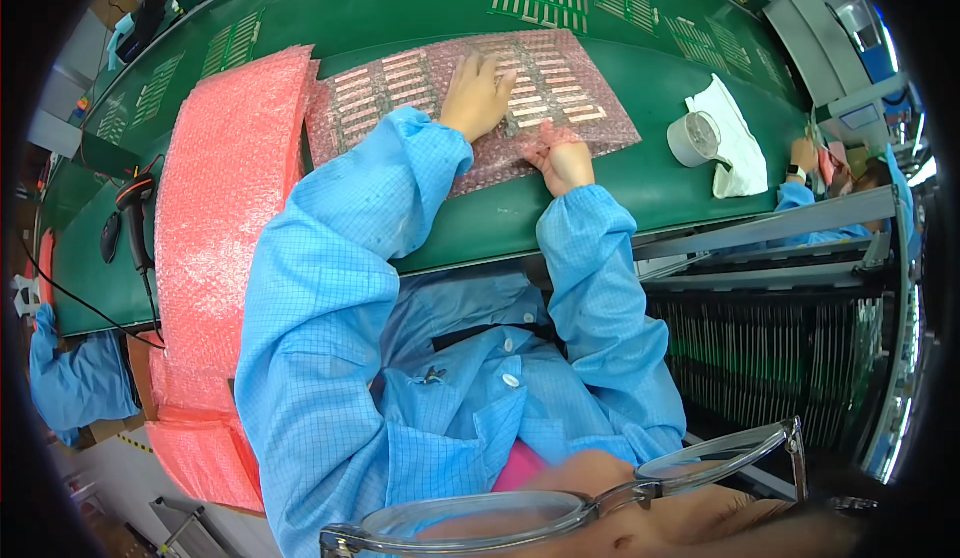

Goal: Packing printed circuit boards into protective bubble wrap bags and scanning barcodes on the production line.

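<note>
A pinkish, see-through bubble-wrap bag (pixel 610 78) lies flat on the green work surface in front of me. Inside it, rows of pale rectangular pieces on circuit board panels (pixel 405 83) show through the plastic. My left hand (pixel 478 98) rests on top of the bag near its middle, palm down, fingers stretched out. At the near edge, right of centre, my right hand (pixel 560 162) has its fingers closed on gathered bubble wrap. Left of the bag, and touching it, is a thick stack of pink bubble-wrap bags (pixel 225 188).
A white cup (pixel 693 139) and a white cloth (pixel 735 148) are at the right. More board panels (pixel 540 3) lie along the far side. A handheld scanner (pixel 135 198) is at the left. Below right, a rack (pixel 770 368) holds several upright boards. Other workers' sleeves (pixel 80 378) show at both sides.
</note>
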The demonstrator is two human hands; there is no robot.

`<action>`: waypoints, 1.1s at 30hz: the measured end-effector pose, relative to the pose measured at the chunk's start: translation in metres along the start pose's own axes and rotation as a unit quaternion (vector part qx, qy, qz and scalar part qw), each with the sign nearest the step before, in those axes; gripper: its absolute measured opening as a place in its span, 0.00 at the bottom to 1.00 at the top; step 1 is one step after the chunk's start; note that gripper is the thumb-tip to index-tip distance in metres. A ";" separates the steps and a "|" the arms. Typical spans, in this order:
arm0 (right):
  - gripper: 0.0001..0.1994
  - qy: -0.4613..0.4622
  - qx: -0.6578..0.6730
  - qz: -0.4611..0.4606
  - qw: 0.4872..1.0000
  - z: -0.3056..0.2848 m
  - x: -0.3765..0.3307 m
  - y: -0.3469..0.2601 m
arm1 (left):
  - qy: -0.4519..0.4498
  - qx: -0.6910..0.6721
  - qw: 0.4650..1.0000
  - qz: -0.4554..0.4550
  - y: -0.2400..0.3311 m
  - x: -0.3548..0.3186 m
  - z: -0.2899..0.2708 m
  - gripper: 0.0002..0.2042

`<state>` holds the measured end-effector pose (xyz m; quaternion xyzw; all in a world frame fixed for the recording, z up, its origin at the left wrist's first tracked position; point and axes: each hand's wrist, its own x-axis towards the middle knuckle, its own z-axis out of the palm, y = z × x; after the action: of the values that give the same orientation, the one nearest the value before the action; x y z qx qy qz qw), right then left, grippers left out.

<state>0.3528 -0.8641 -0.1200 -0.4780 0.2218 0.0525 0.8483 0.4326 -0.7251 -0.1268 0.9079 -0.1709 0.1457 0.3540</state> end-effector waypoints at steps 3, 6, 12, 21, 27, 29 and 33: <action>0.03 0.050 -0.062 -0.008 0.997 -0.006 0.008 -0.001 | -0.011 0.030 0.999 -0.011 0.005 -0.002 0.013 0.27; 0.05 0.020 -0.114 -0.023 0.993 -0.024 0.015 -0.001 | -0.040 0.051 0.998 -0.017 0.011 -0.004 0.016 0.31; 0.10 0.204 -0.477 -0.336 0.786 -0.066 -0.003 -0.071 | -0.049 0.190 0.980 -0.018 0.011 -0.019 0.022 0.35; 0.21 0.034 -0.656 -0.060 0.751 -0.050 0.133 -0.126 | -0.079 0.106 0.983 -0.131 0.047 -0.016 0.036 0.31; 0.28 -0.460 -0.107 0.104 0.875 0.024 0.091 -0.161 | 0.101 -0.442 0.858 -0.241 0.029 -0.025 0.003 0.30; 0.28 -0.486 -0.201 -0.035 0.850 0.057 0.104 -0.146 | 0.136 -0.497 0.816 -0.263 0.038 -0.037 0.002 0.29; 0.26 -0.344 -0.354 -0.225 0.840 0.119 0.172 -0.049 | 0.199 -0.595 0.721 -0.293 0.047 -0.024 0.018 0.27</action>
<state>0.5605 -0.8122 -0.1022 -0.7339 -0.2317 0.0962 0.6312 0.3943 -0.7649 -0.1211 0.4650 0.1266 0.0801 0.8725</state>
